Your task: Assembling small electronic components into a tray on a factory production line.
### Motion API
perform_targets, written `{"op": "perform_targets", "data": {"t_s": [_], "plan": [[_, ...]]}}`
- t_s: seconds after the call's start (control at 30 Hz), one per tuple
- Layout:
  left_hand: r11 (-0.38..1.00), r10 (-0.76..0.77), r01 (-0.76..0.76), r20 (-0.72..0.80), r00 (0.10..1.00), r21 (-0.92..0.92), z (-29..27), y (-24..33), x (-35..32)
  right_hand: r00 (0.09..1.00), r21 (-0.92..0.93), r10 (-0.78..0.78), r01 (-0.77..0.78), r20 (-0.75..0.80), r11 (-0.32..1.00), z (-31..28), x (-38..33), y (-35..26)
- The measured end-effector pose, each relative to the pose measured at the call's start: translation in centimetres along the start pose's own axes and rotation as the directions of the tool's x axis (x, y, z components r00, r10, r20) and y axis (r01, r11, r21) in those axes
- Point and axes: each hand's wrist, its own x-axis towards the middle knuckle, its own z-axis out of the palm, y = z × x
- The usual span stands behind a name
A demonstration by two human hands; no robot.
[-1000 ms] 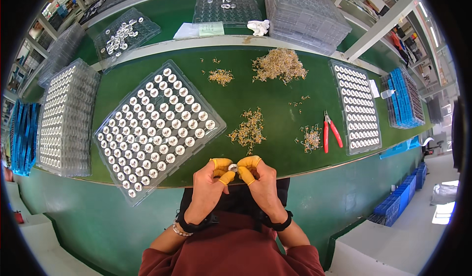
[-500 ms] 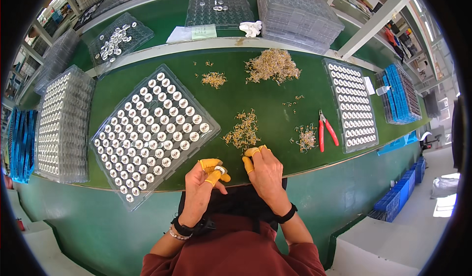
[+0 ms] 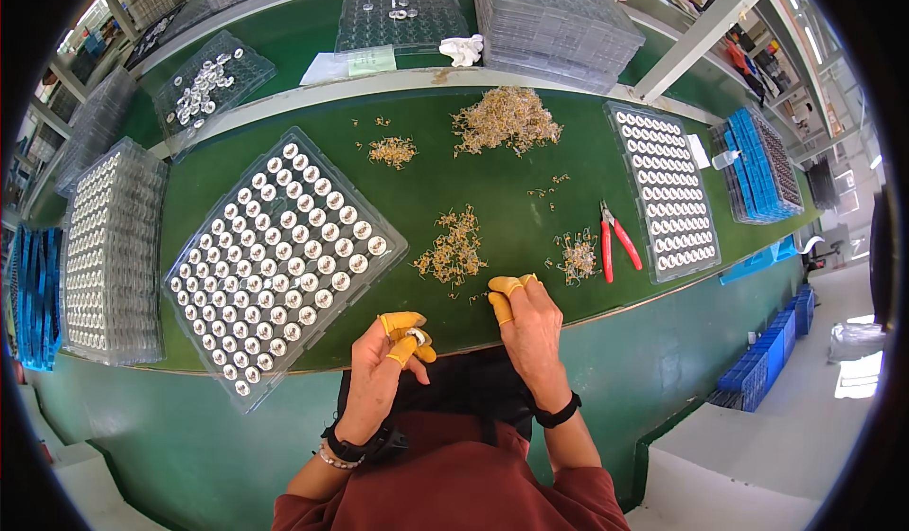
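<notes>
My left hand (image 3: 377, 370), with yellow finger cots on, pinches a small round silver-white part (image 3: 418, 337) just off the table's front edge. My right hand (image 3: 533, 337), also in yellow finger cots, rests its closed fingertips low over the green tabletop; whether something small is between them is hidden. Beside those fingertips lie a few stray pieces from a loose pile of small wire-legged components (image 3: 453, 252). Left of my hands, a clear plastic tray (image 3: 386, 221) holds rows of similar round silver parts.
A bigger component heap (image 3: 508, 119) and a smaller pile (image 3: 392, 151) lie farther back. Red-handled cutters (image 3: 608, 247) lie right of another small pile (image 3: 578, 256). A filled tray (image 3: 712, 262) stands at right, stacked trays (image 3: 115, 256) at left. Blue racks (image 3: 757, 167) stand far right.
My right hand has moved a little rightward, away from the near component pile. My left hand still grips the round part, now turned more edge-on. The whole view has shifted slightly.
</notes>
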Motion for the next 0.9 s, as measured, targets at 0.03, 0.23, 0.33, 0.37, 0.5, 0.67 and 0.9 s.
{"op": "perform_targets", "data": {"t_s": [0.03, 0.23, 0.33, 0.37, 0.5, 0.67, 0.9], "plan": [[1.000, -0.004, 0.004, -0.003, 1.000, 0.016, 0.0, 0.0, -0.1, 1.000, 0.001, 0.002, -0.002, -0.001, 1.000, 0.0, 0.1, 0.2], [0.999, -0.036, 0.036, 0.014, 0.999, -0.015, -0.1, -0.2, -0.3, 0.967, -0.124, -0.176, 0.200, 0.183, 0.972, -0.4, 0.9, 0.7], [0.997, -0.052, 0.054, 0.033, 0.998, -0.053, -0.1, -0.3, -0.4, 0.963, -0.061, -0.124, 0.142, 0.239, 0.988, -0.4, 0.8, 1.0], [0.997, -0.055, 0.056, 0.028, 0.998, -0.054, -0.1, -0.3, -0.4, 0.962, -0.058, -0.125, 0.142, 0.243, 0.988, -0.5, 0.8, 0.7], [0.995, -0.095, 0.096, 0.041, 0.995, -0.019, 0.3, 0.1, -0.6, 0.895, 0.468, 0.160, -0.362, 0.417, 0.806, -1.0, -0.7, -0.8], [0.993, -0.109, 0.113, 0.081, 0.991, -0.040, 0.7, 0.3, -0.8, 0.873, 0.740, 0.124, -0.469, 0.472, 0.483, -0.8, -2.9, -2.7], [0.991, -0.128, 0.130, 0.095, 0.987, -0.014, 0.9, 0.5, -1.1, 0.925, 0.703, 0.095, -0.344, 0.368, 0.623, -0.2, -3.7, -3.1]]}}
